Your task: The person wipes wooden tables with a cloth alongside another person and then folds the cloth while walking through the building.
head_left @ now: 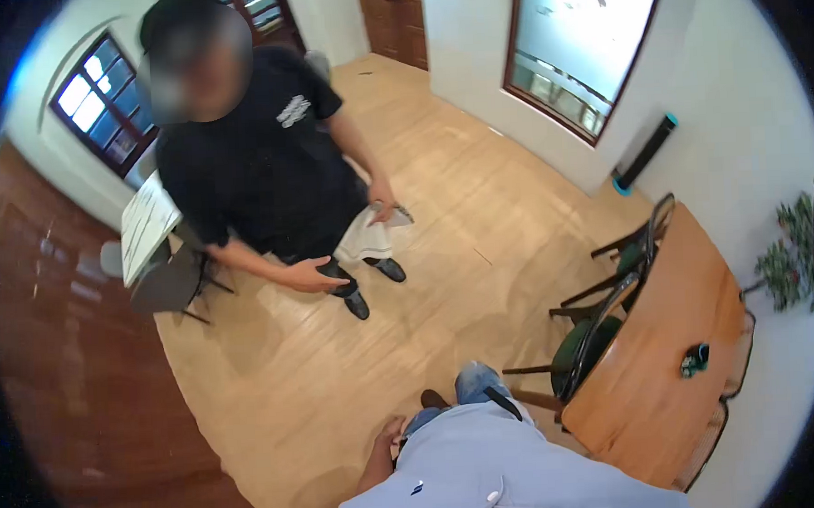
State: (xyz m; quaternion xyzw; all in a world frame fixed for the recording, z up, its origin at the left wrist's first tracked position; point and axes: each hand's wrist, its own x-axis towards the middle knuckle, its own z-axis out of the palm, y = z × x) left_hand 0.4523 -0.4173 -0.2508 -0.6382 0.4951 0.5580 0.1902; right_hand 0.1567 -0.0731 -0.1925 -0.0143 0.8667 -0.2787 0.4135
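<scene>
The left hand (392, 429) hangs beside the jeans (478, 384), its grip too unclear to tell, well apart from the cloth (363, 238) ahead in another person's hand (383, 201), the right hand unseen.

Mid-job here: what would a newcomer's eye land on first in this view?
First, the person in a black T-shirt, standing left of centre with a white cloth in one hand. Then the wooden table on the right, with a small dark object on its top. Lowest, the wearer's left hand shows by their blue jeans, near the bottom centre.
</scene>
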